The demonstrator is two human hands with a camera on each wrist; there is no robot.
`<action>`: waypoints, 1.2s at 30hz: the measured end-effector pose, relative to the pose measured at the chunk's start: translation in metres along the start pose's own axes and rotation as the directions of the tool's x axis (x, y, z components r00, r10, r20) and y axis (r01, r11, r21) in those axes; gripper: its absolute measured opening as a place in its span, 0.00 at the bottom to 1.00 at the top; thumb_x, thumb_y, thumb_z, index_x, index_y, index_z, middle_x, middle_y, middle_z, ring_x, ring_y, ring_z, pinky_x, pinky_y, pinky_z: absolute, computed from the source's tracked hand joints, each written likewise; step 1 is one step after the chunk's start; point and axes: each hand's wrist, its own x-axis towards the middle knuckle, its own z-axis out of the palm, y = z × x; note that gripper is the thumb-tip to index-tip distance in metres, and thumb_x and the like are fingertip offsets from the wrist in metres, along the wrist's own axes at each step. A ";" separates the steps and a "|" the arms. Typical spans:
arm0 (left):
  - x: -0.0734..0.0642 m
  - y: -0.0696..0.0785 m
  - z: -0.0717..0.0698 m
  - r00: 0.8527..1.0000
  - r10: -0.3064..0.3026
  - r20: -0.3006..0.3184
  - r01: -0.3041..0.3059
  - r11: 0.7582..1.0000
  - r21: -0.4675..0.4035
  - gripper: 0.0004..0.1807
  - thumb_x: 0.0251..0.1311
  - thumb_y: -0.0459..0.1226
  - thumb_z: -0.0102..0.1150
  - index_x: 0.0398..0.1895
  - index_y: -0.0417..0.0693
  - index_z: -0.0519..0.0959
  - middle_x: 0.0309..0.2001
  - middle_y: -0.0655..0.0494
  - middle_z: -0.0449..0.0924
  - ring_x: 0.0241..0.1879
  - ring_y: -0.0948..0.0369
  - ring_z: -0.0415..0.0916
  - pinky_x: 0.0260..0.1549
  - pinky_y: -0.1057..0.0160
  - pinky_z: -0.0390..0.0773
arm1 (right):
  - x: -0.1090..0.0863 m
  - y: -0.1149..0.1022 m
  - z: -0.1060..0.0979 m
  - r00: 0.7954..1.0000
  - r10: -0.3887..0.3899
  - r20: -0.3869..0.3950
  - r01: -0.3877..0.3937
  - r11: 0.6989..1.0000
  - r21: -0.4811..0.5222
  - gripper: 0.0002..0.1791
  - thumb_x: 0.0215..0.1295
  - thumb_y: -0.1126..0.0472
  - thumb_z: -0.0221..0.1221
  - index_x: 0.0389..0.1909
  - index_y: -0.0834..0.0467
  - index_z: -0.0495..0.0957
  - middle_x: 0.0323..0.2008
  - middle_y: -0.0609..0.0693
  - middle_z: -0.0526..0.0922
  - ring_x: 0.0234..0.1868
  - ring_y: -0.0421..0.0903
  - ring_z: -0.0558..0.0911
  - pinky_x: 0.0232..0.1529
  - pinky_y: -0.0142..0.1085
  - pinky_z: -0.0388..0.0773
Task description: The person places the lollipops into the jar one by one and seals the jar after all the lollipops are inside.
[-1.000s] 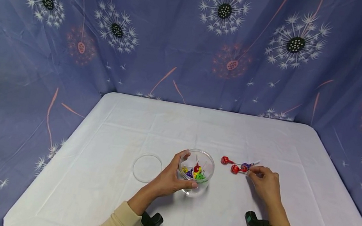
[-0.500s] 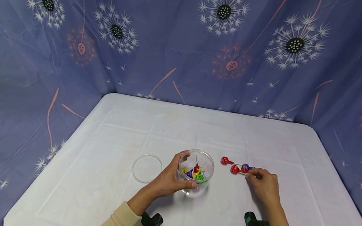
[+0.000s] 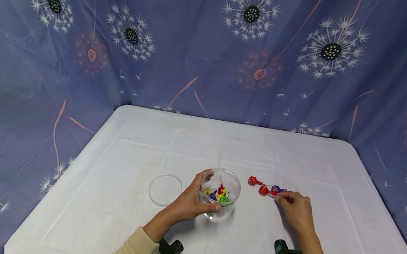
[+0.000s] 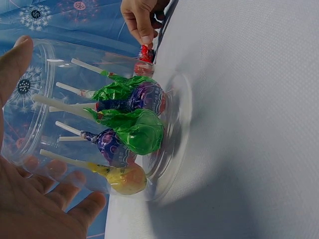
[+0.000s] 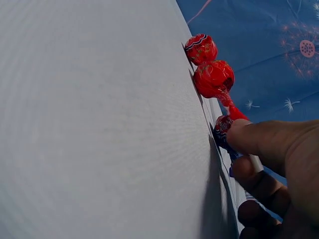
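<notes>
Clear jar (image 3: 229,212): one, in the grasp of left hand (image 3: 188,202), thumb along near side, fingers around left and far sides; well apart from right hand (image 3: 297,210). Mouth toward head camera.

Pinched red lollipop (image 3: 263,190): right of jar, stick held between thumb and forefinger of right hand, finger gap narrow. Lifted or resting: cannot tell.

Second red lollipop (image 3: 252,180): right of jar, head toward jar, stick pointing away.

Loose purple lollipop (image 3: 276,189): farther right of jar, just beyond the pinched stick, partly hidden by right hand.

Contents of jar, head view: wrapped lollipops bunched low, in yellow, purple, green and red, the red one (image 3: 221,189) distinct from above.

Contents, left wrist view, through the wall: two green lollipops (image 4: 143,132), two purple lollipops (image 4: 113,147), one yellow lollipop (image 4: 128,178); heads toward jar base, white sticks toward mouth. Further sticks behind, heads hidden.

Right wrist view: close detail of twisted red wrapper and white stick between fingertips; jar outside frame.

Clear round rim (image 3: 150,187): left of jar, flat on white cloth (image 3: 138,134), seen in head view only. Solid lid or bare ring: cannot tell.
</notes>
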 end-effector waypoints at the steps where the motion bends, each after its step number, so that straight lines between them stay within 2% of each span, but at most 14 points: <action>1: 0.000 0.000 0.000 1.000 0.001 0.000 -0.001 1.000 0.000 0.54 0.45 0.53 0.71 0.71 0.68 0.46 0.73 0.58 0.53 0.71 0.51 0.55 0.68 0.43 0.53 | 0.000 0.000 0.000 1.000 0.003 -0.003 -0.003 1.000 0.005 0.10 0.61 0.61 0.59 0.36 0.64 0.83 0.41 0.65 0.81 0.44 0.58 0.72 0.39 0.44 0.65; 9: 0.000 0.000 -0.001 1.000 0.001 -0.002 -0.001 1.000 -0.001 0.54 0.44 0.53 0.71 0.71 0.68 0.46 0.73 0.59 0.53 0.71 0.53 0.54 0.68 0.44 0.53 | -0.001 -0.007 -0.003 0.999 0.011 -0.042 -0.010 1.000 0.029 0.11 0.61 0.60 0.60 0.37 0.64 0.83 0.32 0.58 0.79 0.35 0.49 0.68 0.32 0.35 0.62; 18: 0.001 -0.001 -0.001 1.000 0.029 -0.011 -0.029 0.999 -0.017 0.54 0.45 0.50 0.72 0.71 0.66 0.47 0.73 0.54 0.54 0.71 0.52 0.55 0.67 0.45 0.54 | -0.005 -0.025 -0.009 0.998 0.058 -0.024 -0.055 0.993 0.100 0.19 0.64 0.48 0.59 0.41 0.60 0.83 0.31 0.53 0.75 0.36 0.46 0.65 0.29 0.34 0.62; 23: 0.001 -0.001 -0.001 1.000 0.022 -0.009 -0.022 1.000 -0.015 0.54 0.44 0.51 0.72 0.71 0.66 0.47 0.73 0.55 0.54 0.71 0.52 0.55 0.68 0.45 0.54 | -0.007 -0.036 -0.013 0.998 0.039 -0.044 -0.032 0.990 0.138 0.19 0.62 0.46 0.59 0.40 0.57 0.84 0.31 0.48 0.76 0.36 0.43 0.64 0.31 0.34 0.62; 30: 0.000 0.000 -0.001 1.000 0.016 -0.013 -0.016 1.000 -0.005 0.54 0.44 0.52 0.72 0.71 0.67 0.47 0.72 0.59 0.55 0.71 0.54 0.55 0.68 0.46 0.54 | -0.009 -0.053 -0.017 0.994 -0.013 -0.104 0.035 0.975 0.219 0.14 0.61 0.47 0.61 0.36 0.54 0.85 0.25 0.37 0.75 0.32 0.37 0.64 0.31 0.33 0.61; 36: 0.000 0.000 -0.001 1.000 0.011 -0.009 -0.011 1.000 -0.003 0.54 0.44 0.52 0.72 0.71 0.67 0.47 0.73 0.57 0.54 0.71 0.54 0.55 0.68 0.45 0.54 | -0.013 -0.069 -0.020 0.992 0.000 -0.127 0.037 0.957 0.289 0.14 0.60 0.48 0.62 0.36 0.55 0.85 0.24 0.36 0.76 0.33 0.36 0.66 0.30 0.33 0.62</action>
